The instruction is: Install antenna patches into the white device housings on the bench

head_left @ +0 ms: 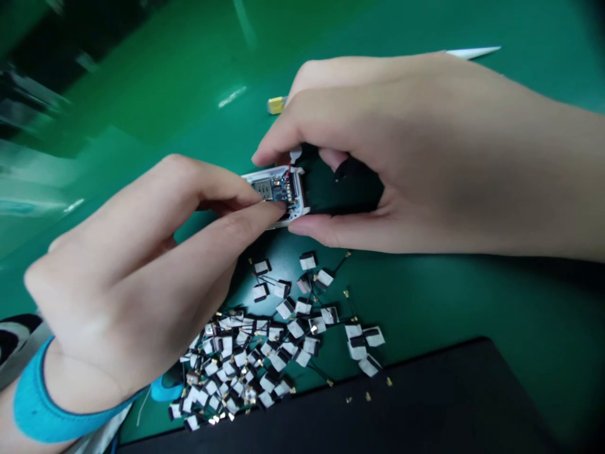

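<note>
A small white plastic case [305, 209] with a green-blue circuit board [283, 181] inside lies between my hands at mid-frame. My right hand [401, 151] grips its right end, forefinger at the far edge and thumb at the near one. My left hand [142, 265] is pinched, thumb and forefinger tips together on the board; whatever is between them is hidden. Thin red wires run over the board's far edge beside a small white piece [295, 154]. Below, many white-and-black square pieces with short black leads and gold tips form a loose pile [246, 353].
A black mat [425, 403] lies along the near edge, with a few tiny gold bits on it. On the green table surface [449, 302], a yellow-ended object [275, 105] and a white pointed tool [475, 53] lie partly behind my right hand. A blue wristband [57, 403] circles my left wrist.
</note>
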`<state>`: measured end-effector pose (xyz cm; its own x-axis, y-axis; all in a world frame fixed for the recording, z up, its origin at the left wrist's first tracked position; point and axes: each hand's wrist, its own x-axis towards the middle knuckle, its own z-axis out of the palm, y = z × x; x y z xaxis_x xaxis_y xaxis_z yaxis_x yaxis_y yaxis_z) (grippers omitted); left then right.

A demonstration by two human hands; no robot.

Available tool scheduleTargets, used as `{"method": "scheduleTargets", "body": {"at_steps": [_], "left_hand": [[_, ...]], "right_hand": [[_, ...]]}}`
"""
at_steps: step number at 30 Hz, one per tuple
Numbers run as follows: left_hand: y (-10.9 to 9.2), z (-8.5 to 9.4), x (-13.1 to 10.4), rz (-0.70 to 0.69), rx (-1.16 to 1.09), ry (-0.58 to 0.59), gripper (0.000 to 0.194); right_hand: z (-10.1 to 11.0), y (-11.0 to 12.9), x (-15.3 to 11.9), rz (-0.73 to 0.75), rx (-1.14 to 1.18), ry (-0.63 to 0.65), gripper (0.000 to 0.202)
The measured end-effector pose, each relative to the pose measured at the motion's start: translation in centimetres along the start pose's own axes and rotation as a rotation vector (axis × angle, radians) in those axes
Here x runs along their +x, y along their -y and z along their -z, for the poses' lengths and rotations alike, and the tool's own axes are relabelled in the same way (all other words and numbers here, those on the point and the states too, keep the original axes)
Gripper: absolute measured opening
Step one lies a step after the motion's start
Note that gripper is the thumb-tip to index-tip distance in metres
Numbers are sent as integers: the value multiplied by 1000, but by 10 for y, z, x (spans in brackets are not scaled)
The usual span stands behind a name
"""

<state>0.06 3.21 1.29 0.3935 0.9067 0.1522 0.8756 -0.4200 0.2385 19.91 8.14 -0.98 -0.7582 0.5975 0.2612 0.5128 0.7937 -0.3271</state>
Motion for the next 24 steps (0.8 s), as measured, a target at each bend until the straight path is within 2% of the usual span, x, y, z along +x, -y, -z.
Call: {"method": "scheduleTargets", "body": {"at_steps": [5,9,12,16,24], "left_hand": [[1,0,1,-18,8,5,15],[-1,0,2,36,-7,-15,18],[-9,-1,3,88,-34,-15,21],[-22,-2,3,169,-28,-72,19],[-23,-3,6,104,-88,-61,18]], "right_hand": [[5,2,-3,0,-30,53,35],[9,4,-4,6,-52,71,37],[14,7,-3,18,-103,95,36],[19,9,-1,30,-151,136,35],[2,1,-1,-15,-11,5,36]]}}
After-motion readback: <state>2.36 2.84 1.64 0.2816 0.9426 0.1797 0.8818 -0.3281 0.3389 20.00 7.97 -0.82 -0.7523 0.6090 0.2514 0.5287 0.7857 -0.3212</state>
